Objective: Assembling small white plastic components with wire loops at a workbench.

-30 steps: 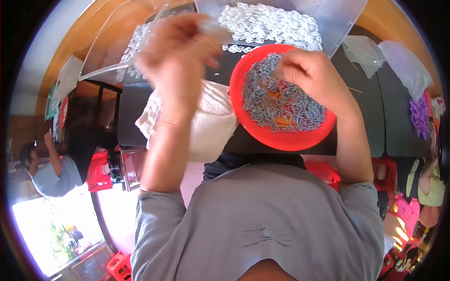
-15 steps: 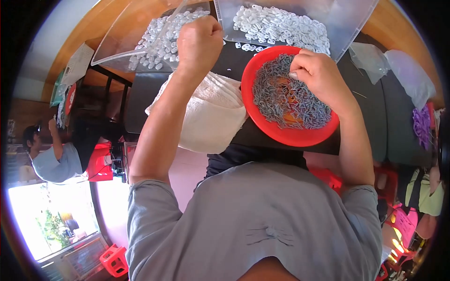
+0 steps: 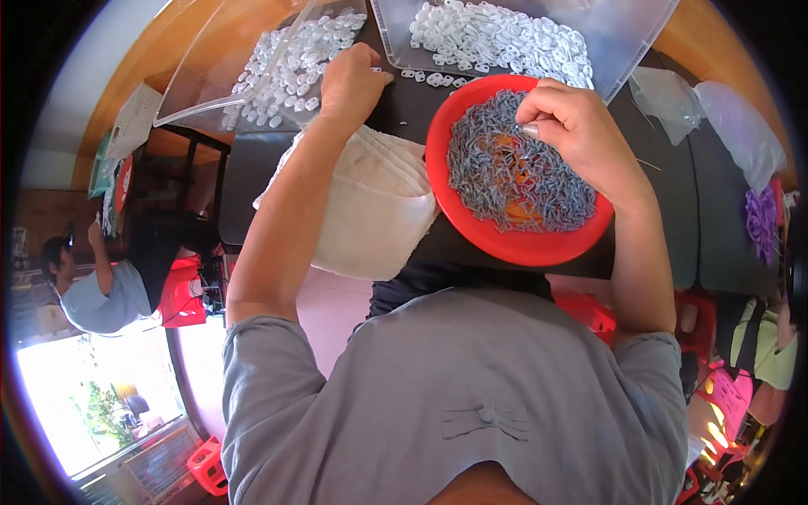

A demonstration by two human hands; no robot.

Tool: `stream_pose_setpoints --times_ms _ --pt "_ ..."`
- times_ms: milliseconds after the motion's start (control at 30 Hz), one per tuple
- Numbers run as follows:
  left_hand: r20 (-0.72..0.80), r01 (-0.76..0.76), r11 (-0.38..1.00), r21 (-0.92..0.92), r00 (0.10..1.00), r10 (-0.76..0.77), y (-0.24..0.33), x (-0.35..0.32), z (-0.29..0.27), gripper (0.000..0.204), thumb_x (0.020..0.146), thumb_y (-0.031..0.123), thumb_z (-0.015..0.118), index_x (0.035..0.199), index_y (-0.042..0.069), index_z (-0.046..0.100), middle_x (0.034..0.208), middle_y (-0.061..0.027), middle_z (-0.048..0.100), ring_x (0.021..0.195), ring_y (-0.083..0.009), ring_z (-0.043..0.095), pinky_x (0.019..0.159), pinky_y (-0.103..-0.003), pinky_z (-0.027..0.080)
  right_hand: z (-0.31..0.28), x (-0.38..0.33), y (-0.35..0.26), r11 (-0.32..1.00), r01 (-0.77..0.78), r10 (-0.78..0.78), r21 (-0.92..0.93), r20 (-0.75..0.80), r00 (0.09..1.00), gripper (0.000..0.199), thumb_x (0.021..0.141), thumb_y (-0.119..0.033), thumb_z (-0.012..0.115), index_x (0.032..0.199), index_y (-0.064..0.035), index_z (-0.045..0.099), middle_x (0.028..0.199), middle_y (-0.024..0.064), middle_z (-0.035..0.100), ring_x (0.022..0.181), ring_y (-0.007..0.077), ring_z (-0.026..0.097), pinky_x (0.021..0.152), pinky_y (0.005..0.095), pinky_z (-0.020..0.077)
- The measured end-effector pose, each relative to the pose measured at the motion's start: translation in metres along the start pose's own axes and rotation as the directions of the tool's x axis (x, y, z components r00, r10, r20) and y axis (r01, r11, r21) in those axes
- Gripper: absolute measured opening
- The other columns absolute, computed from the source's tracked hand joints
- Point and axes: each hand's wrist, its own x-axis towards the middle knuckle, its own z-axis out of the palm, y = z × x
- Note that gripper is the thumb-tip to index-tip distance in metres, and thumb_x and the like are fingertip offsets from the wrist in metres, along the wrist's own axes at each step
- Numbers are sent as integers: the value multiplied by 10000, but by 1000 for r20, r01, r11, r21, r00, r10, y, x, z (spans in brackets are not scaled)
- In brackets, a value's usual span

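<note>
My right hand (image 3: 572, 122) is over a red bowl (image 3: 444, 189) with thumb and forefinger pinched together. Many small grey screw-like pieces (image 3: 480, 160) fill the bowl, and its orange inside shows between them. Whatever the pinch holds is too small to make out. Farther left, my left hand (image 3: 352, 84) hovers by the gap between two clear plastic boxes, its fingers drawn together and largely hidden by the back of the hand. Small white oval plastic pieces with holes lie in the left box (image 3: 181, 93) and the right box (image 3: 627, 59).
A short row of white pieces (image 3: 435, 79) lies on the dark table (image 3: 665, 185) before the right box. A white cloth (image 3: 370, 215) hangs over the near edge under my left forearm. Plastic bags (image 3: 736, 126) are at the right. Another person (image 3: 109, 290) sits at far left.
My left hand has come down slightly toward the table beside the white pieces. My right hand stays over the bowl, pinched, with a small shift in its fingers.
</note>
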Motion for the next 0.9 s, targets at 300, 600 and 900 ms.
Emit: stream_pose_setpoints --times_ms 300,600,900 --pt "150 60 996 59 986 -69 4 2 -6 232 717 163 764 871 10 681 847 -146 692 829 -293 657 771 -383 502 0 0 -4 1000 24 -24 4 17 1000 74 788 62 566 860 45 575 802 50 574 730 127 543 669 272 430" --pt "159 38 999 29 986 -42 -6 9 -5 233 698 160 784 826 2 668 740 -117 668 723 -248 646 680 -387 499 2 -1 -6 999 33 -33 2 2 999 59 812 49 572 869 43 586 795 40 587 723 118 545 665 266 432" --pt "404 349 513 -784 915 -5 91 -29 -41 106 830 41 702 853 -34 630 739 -90 655 593 -129 611 483 -232 454 -7 0 -1 918 -98 148 385 -102 984 108 862 -32 597 930 -15 679 780 -8 621 645 52 537 538 193 415"
